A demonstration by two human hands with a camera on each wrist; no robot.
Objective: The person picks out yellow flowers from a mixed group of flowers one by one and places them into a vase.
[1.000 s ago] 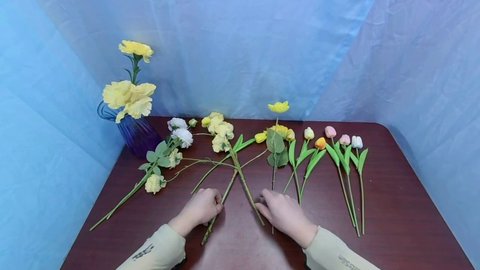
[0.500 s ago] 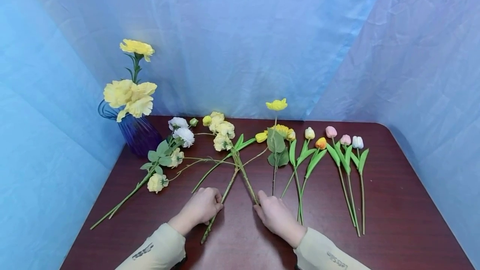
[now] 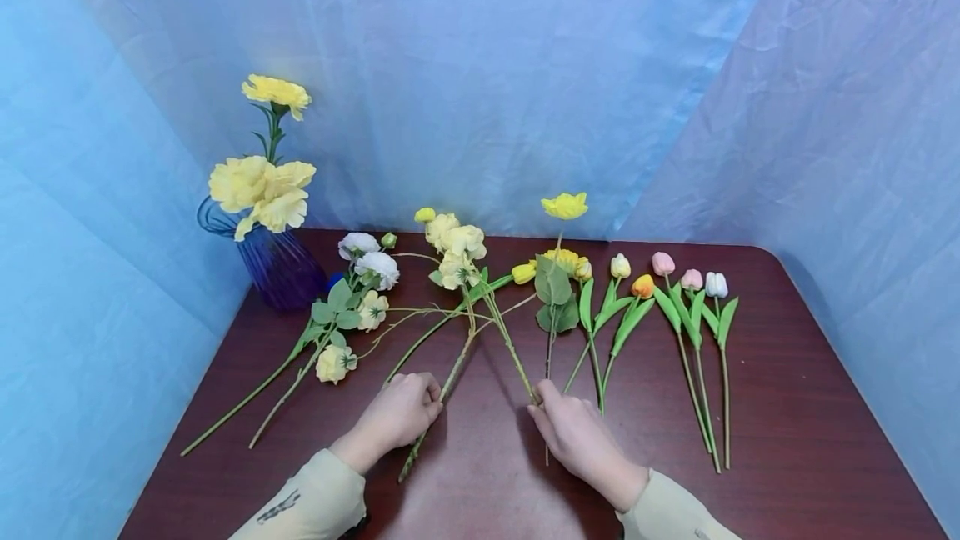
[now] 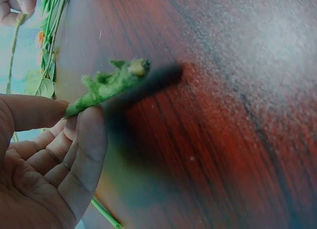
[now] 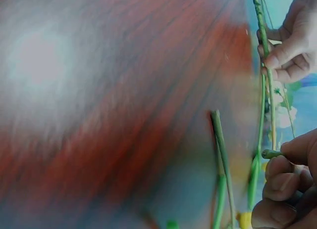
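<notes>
My left hand [image 3: 405, 413] pinches a green flower stem [image 3: 459, 357] near its lower end. Thumb and fingertips meet on it just short of the rough, leafy cut end [image 4: 109, 88] in the left wrist view. To the right, my right hand [image 3: 576, 432] pinches a second stem [image 3: 512, 347], its blunt tip [image 5: 271, 153] poking out past the fingers. The two stems cross below a cluster of pale yellow roses [image 3: 457, 248]. Thin side branches run left to more cream roses [image 3: 337, 363]. A yellow flower with round leaves [image 3: 552, 282] lies just beyond my right hand.
A blue glass vase [image 3: 276, 269] with yellow carnations [image 3: 262, 190] stands at the back left. White flowers [image 3: 377, 270] lie beside it. Several tulips [image 3: 642, 287] lie to the right on the dark wooden table [image 3: 795, 407]. Blue cloth [image 3: 480, 82] hangs behind.
My right hand has come to the right stem, gripped it and drawn it rightward. The pale yellow roses have shifted right and up. At left, two stems have spread apart. My left hand barely moved.
</notes>
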